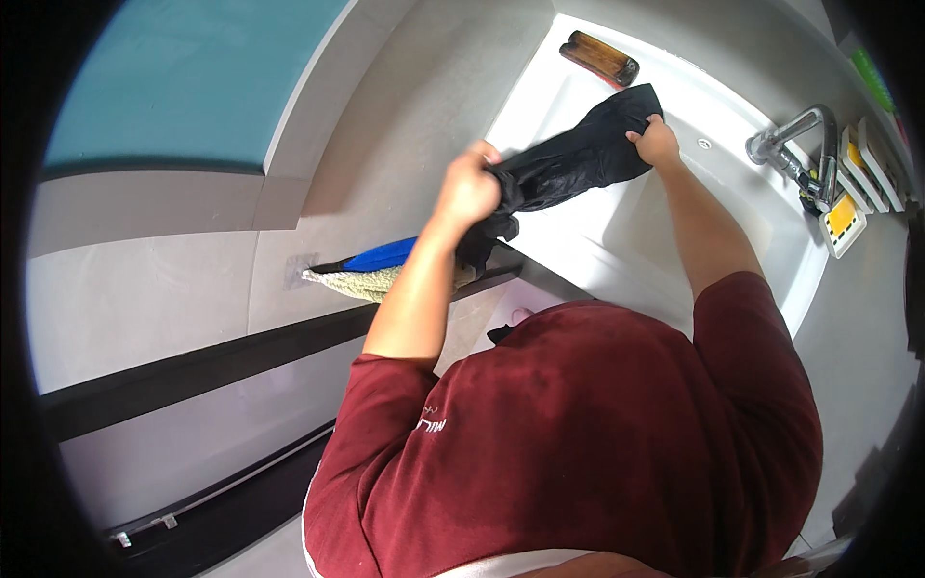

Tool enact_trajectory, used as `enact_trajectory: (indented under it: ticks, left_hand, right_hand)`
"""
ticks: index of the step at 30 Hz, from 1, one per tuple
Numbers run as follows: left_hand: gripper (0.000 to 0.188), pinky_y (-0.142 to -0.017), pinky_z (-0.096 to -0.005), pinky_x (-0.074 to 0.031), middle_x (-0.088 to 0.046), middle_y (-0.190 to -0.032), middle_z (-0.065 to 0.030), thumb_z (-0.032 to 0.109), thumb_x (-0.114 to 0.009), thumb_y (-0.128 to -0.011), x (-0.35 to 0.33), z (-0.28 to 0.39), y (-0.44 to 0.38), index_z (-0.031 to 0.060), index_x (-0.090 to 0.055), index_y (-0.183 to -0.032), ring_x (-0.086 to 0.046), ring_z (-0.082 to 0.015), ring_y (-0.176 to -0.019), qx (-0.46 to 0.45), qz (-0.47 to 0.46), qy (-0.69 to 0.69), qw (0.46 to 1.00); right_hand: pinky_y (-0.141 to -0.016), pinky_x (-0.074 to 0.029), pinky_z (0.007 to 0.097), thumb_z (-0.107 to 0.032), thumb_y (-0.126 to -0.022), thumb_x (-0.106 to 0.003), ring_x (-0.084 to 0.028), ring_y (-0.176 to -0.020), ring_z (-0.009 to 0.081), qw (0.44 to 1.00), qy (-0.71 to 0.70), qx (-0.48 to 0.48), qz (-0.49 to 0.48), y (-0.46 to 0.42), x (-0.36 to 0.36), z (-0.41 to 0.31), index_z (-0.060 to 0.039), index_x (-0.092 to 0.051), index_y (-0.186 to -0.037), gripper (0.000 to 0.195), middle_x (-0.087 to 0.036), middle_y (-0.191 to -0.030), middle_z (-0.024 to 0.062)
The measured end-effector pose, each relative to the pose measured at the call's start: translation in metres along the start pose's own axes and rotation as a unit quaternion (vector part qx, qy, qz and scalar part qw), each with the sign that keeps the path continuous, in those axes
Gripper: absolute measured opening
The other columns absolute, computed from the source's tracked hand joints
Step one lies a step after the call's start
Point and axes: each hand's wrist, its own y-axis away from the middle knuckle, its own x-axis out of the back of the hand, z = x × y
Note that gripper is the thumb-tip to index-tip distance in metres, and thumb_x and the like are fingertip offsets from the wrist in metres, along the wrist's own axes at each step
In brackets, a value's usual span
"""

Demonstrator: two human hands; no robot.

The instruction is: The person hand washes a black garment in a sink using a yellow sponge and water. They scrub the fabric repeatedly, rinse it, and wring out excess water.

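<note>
A black piece of cloth, perhaps a garment (578,155), stretches between my two hands above a white sink (600,253). My left hand (470,184) grips its bunched end near the sink's left side, and some folds hang below that hand. At the far end my right hand (656,141) pinches the wider edge, thumb on top. Beyond the cloth, a brown wooden scrubbing brush (600,58) lies on the sink's back left corner, some reddish bristles showing under it.
A chrome faucet (816,144) rises at the sink's right rear. Beside it stand white soap holders (842,220) with yellow inserts. Blue cloth (383,254) and a pale green towel (361,284) hang at the left wall. A dark rail (217,361) runs along the lower left.
</note>
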Motion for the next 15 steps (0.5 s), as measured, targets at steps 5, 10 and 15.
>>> enact_trajectory:
  ticks: [5, 10, 15]
  left_hand:
    - [0.017, -0.07, -0.0422, -0.051, -0.065, -0.091, -0.0163, 0.009, -0.062, -0.08, 0.024, 0.006, -0.017, 0.0023, -0.062, -0.095, -0.061, -0.0317, -0.076, -0.094, 0.228, -0.225, 0.943]
    - [0.061, -0.113, -0.0542, -0.027, -0.044, -0.147, -0.0168, 0.05, -0.059, -0.088, -0.04, -0.002, -0.024, 0.0153, -0.053, -0.138, -0.033, -0.0359, -0.142, -0.213, -0.111, -0.433, 0.869]
    - [0.1, -0.118, -0.0619, -0.005, -0.019, -0.163, -0.0153, 0.085, -0.034, -0.083, -0.101, -0.049, 0.0, 0.0196, -0.022, -0.158, -0.003, -0.0425, -0.151, -0.144, -0.185, -0.438, 0.868]
  right_hand:
    - [-0.096, -0.049, 0.0412, -0.054, -0.083, -0.073, -0.06, -0.117, 0.0343, 0.993, 0.003, 0.065, -0.096, -0.004, 0.028, -0.012, 0.0006, -0.06, -0.125, 0.071, -0.068, -0.116, 0.0196]
    - [-0.102, -0.047, 0.0467, -0.072, -0.069, -0.074, -0.055, -0.12, 0.0412, 1.0, -0.008, 0.024, -0.003, -0.011, -0.013, -0.003, -0.0064, -0.036, -0.149, 0.11, -0.046, -0.14, 0.022]
    - [-0.102, -0.046, 0.0459, -0.053, -0.078, -0.072, -0.051, -0.125, 0.0354, 0.989, 0.072, 0.117, -0.059, 0.048, 0.013, -0.08, -0.0128, -0.071, -0.117, 0.056, -0.06, -0.124, 0.018]
